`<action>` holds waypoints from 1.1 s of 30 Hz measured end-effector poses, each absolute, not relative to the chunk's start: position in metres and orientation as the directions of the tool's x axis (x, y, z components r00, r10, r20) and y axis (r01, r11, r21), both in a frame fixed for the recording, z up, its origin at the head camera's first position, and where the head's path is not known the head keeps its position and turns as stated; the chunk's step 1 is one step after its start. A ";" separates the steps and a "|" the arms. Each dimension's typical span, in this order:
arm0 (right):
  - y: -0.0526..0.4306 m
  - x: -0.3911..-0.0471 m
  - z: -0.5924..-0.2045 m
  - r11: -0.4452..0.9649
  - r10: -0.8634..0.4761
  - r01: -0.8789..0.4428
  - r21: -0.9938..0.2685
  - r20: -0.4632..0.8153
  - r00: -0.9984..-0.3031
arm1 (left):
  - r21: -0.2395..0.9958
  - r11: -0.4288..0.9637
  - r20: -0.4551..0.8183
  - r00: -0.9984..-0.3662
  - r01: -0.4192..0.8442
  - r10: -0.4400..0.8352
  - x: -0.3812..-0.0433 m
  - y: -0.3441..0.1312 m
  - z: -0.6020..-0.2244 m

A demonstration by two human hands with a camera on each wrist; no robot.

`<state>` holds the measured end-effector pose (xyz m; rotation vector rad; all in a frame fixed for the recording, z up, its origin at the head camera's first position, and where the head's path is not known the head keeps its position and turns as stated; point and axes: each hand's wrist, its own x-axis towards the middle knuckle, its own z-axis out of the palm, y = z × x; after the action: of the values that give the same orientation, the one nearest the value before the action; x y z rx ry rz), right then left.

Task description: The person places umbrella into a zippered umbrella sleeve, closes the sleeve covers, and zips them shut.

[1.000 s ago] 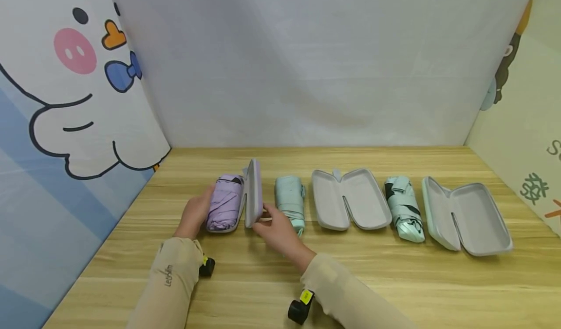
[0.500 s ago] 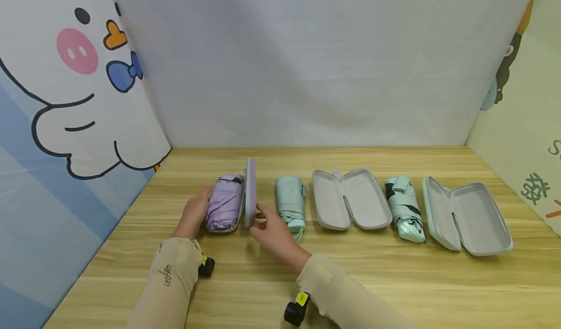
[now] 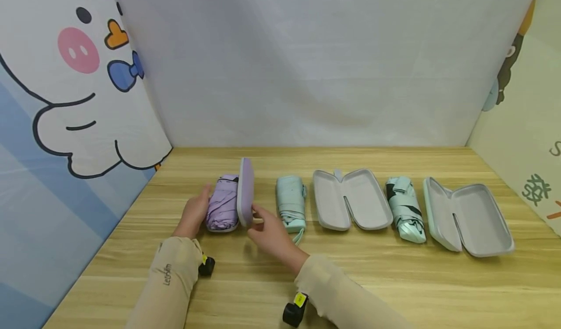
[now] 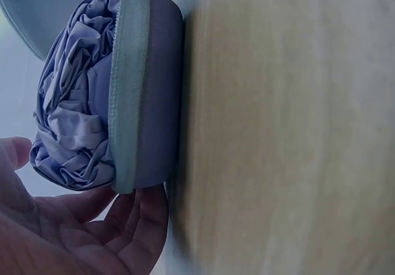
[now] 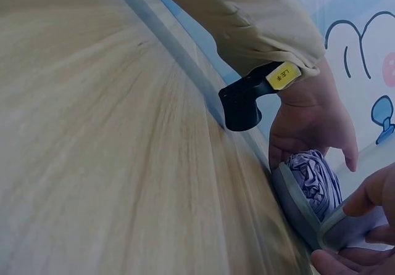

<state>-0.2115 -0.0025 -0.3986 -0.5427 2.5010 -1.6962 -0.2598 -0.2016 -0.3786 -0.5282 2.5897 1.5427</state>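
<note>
Because the purple case point(image 3: 247, 187) sits open near the left end of the table point(image 3: 245, 285) with one half raised nearly upright, both hands attend to it; the left hand point(image 3: 193, 214) lies along the outer side of the lower half, its fingers touching the shell without clasping it, probably to stop the case sliding; the right hand point(image 3: 273, 234) pinches the near end of the raised half between thumb and fingers, a hold that seems chosen to steer that half about its hinge; the purple bundle point(image 3: 222, 207) nests in the lower half, whose wall likely keeps it from rolling. To the right, a plain mint bundle point(image 3: 290, 197) lies beside an open grey-lined case point(image 3: 365, 200), and a dark-patched mint bundle point(image 3: 405, 207) lies beside a mint-backed case point(image 3: 479, 217); both cases lie spread with their hollows upward, which leaves their insides reachable, and the spacing presumably keeps each bundle near a case.
</note>
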 end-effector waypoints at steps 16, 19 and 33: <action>-0.005 -0.212 -0.401 0.362 -0.345 -0.287 -0.887 0.159 -0.925 | 0.820 0.455 -0.266 -0.935 -0.347 -0.233 -0.260 -0.202 -0.378; -0.006 -0.212 -0.402 0.371 -0.352 -0.298 -0.879 0.163 -0.922 | 0.823 0.452 -0.261 -0.936 -0.344 -0.237 -0.261 -0.202 -0.378; -0.011 -0.211 -0.403 0.430 -0.376 -0.309 -0.849 0.143 -0.916 | 0.821 0.455 -0.265 -0.936 -0.345 -0.232 -0.261 -0.202 -0.378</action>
<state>-0.2113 -0.0111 -0.4034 -0.6233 2.5981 -1.5196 -0.2614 -0.2025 -0.3781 -0.5140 2.5801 1.4961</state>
